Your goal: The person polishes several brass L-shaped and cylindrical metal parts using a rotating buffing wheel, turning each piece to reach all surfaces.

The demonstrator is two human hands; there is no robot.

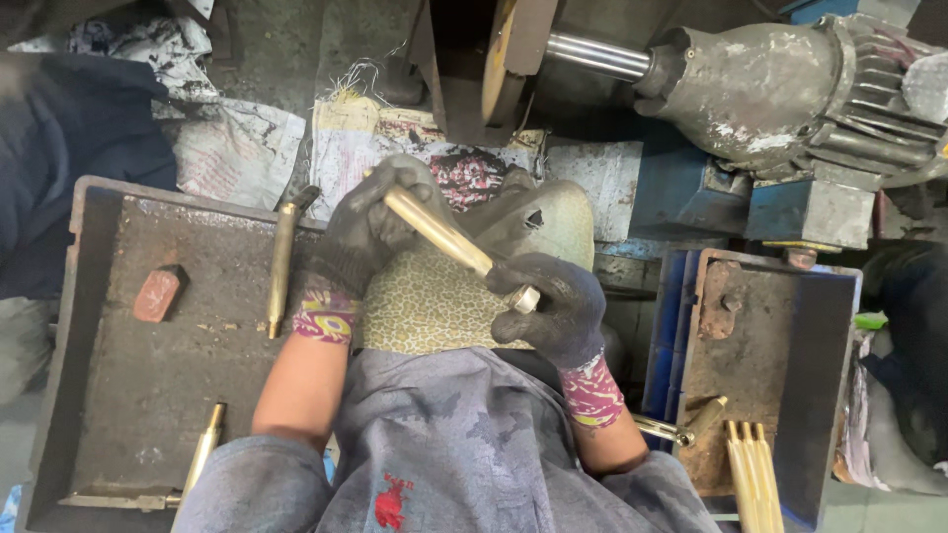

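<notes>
Seen from above, a seated person wearing dark gloves held a brass rod (449, 240) slantwise over the lap. The left hand (367, 229) was wrapped around the rod's upper end, its grip closed so fully that the tip was almost wholly hidden; only a sliver of brass showed past the fingers. The right hand (551, 304) was closed on the lower end, where the rod's round end face showed between thumb and fingers. Beneath the rod lay a spotted cloth (434, 301) across the knees, its lower edge covered by the grey shirt.

On the person's left stood a dark metal tray (128, 395), dusty and partly cut off at the bottom edge. In it lay a second brass rod (280, 266), its top end reaching past the tray's rim, a reddish block (158, 293), and another brass piece (204, 449) half hidden by the person's knee. On the right stood a rusty blue tray (829, 395) holding several brass rods (753, 474), cut off by the frame, and a short brass fitting (681, 426) partly behind the forearm.

Above, a grey motor (780, 89) with a bright steel shaft (597, 54) ran to a wheel (504, 59), seen edge-on and only in part. Crumpled newspaper (237, 148) covered the floor; its print was too blurred to make out.
</notes>
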